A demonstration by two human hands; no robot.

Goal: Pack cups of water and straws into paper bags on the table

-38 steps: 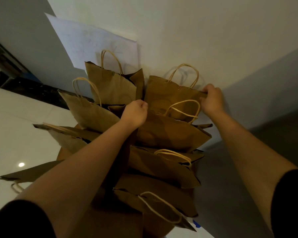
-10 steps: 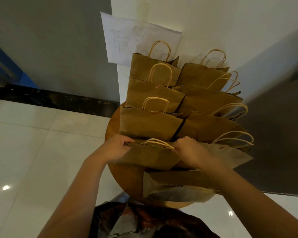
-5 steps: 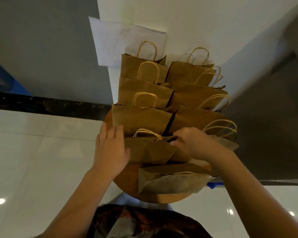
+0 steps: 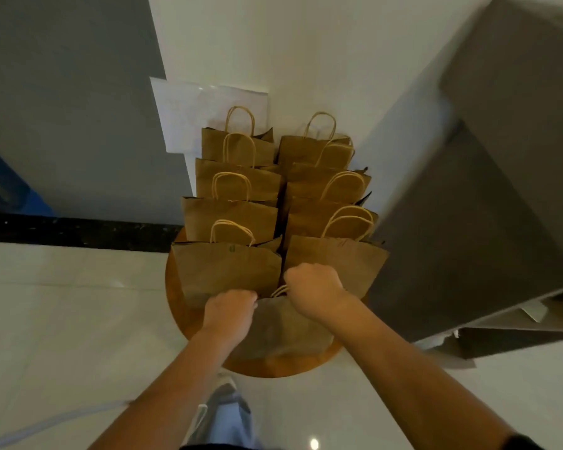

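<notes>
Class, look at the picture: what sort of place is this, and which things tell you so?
Probably an indoor lobby or shop corner: glossy tiled floor, a paper notice on the wall, and rows of brown paper bags on a round wooden table.

Dim, warm indoor light, soft all over

Bright spots glare on the glossy floor (image 4: 314,444) below the forearms; the paper bags (image 4: 228,271) beyond the fingers lie in shade. The grey block (image 4: 501,190) right of the fingers is smeared, and straight lines bend near the edges.

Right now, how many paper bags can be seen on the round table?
9. Four stand in a left column running back to the wall, four in a right column, and one nearest bag is held by the left hand and right hand. Others could be hidden.
</notes>
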